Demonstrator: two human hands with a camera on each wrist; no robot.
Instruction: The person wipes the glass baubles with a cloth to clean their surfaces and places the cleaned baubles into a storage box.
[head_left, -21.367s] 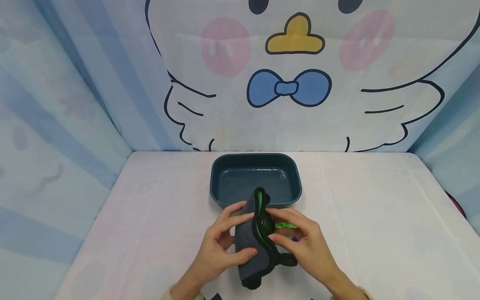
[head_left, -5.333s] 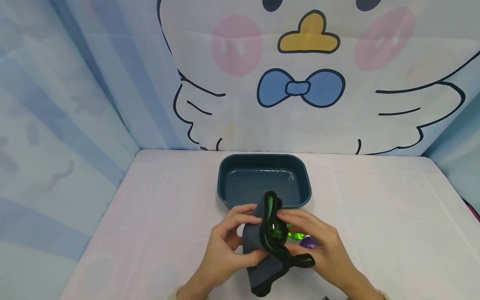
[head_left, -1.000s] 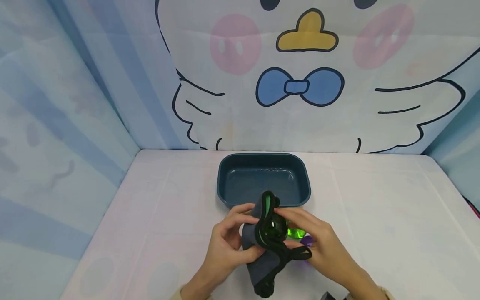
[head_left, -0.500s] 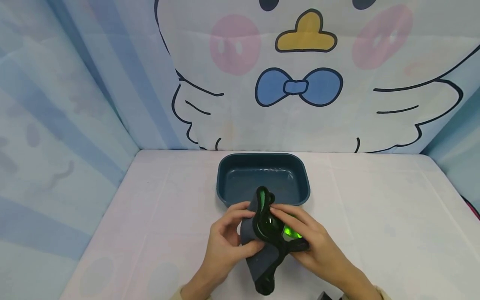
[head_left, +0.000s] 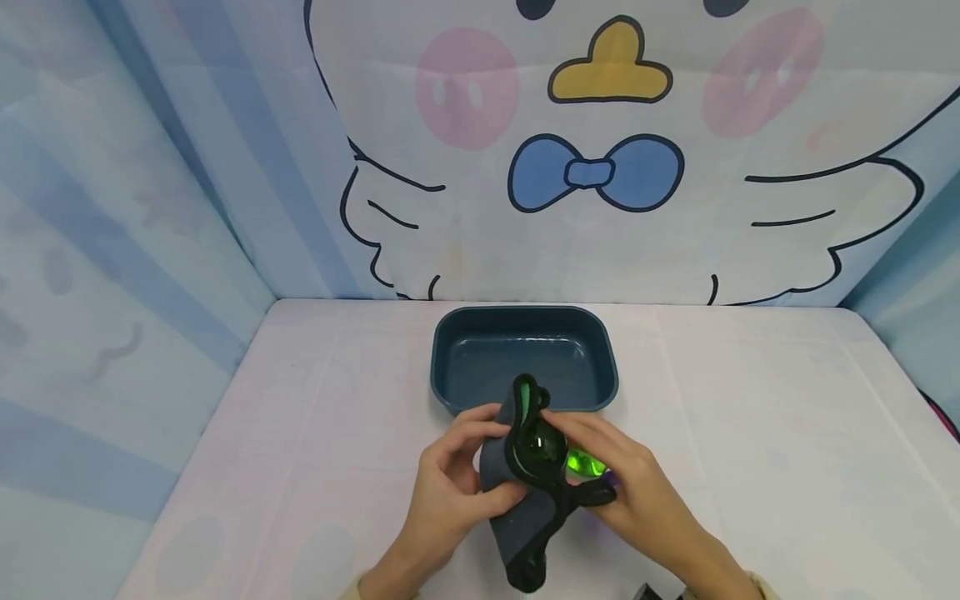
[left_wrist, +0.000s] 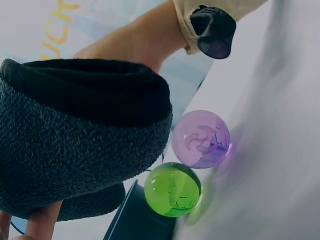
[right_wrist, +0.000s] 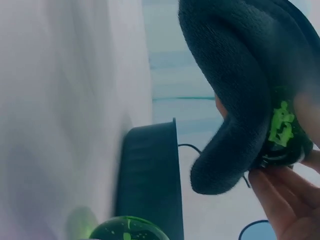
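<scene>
My left hand (head_left: 450, 492) grips a dark grey, fuzzy cloth (head_left: 495, 454) with black edging and a small black loop. The cloth is folded round a dark green see-through ball (head_left: 542, 443), whose near side shows between the black edges. My right hand (head_left: 637, 479) pinches that ball, fingertips at its far edge; its thumb is mostly hidden behind the loop in the head view. In the right wrist view, a light green figure shows inside the ball. Below on the table lie a bright green ball (left_wrist: 172, 190) and a purple ball (left_wrist: 201, 139), side by side.
Behind the hands stands a dark teal rectangular basin (head_left: 525, 358), its front rim close to the cloth. A white covered table (head_left: 750, 433) spreads out on both sides. A dark object (head_left: 647, 592) pokes in at the bottom edge, near the right wrist. Printed curtains enclose the table.
Over the last second both hands and the cloth shift slightly left, and the dark green ball shows more. The purple ball went out of sight behind the right hand and partly shows again.
</scene>
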